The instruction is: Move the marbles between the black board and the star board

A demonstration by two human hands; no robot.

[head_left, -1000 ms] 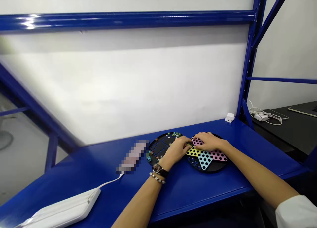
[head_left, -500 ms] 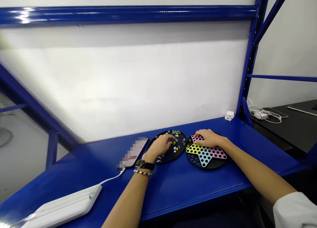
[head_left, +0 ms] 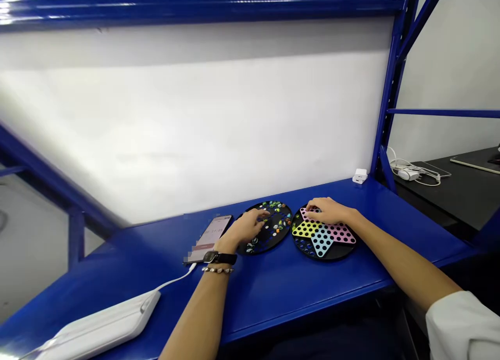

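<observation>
My left hand [head_left: 249, 225] reaches over the left part of a round black tray [head_left: 269, 241] holding many small marbles [head_left: 278, 205] in several colours. Its fingers are bent and the thumb stands apart; nothing shows between them. On my left wrist are a dark watch [head_left: 219, 257] and a beaded bracelet [head_left: 217, 270]. My right hand [head_left: 327, 212] is over the upper part of a round Chinese checkers board [head_left: 322, 242] with a coloured star full of holes. Its fingers curve down at a pink point, with a gap to the thumb. Whether the fingertips touch the board is unclear.
A phone [head_left: 211, 237] lies left of the tray, joined by a white cable [head_left: 175, 281] to a white power unit [head_left: 105, 323] at the front left. White adapters [head_left: 360, 176] stand at the back right. Blue frame posts [head_left: 386, 99] rise beside the blue table [head_left: 273, 302].
The view has shifted slightly, so the scene sits a little higher. My left hand has drawn a little left, uncovering more of the tray's marbles. My right hand stays over the board's upper part.
</observation>
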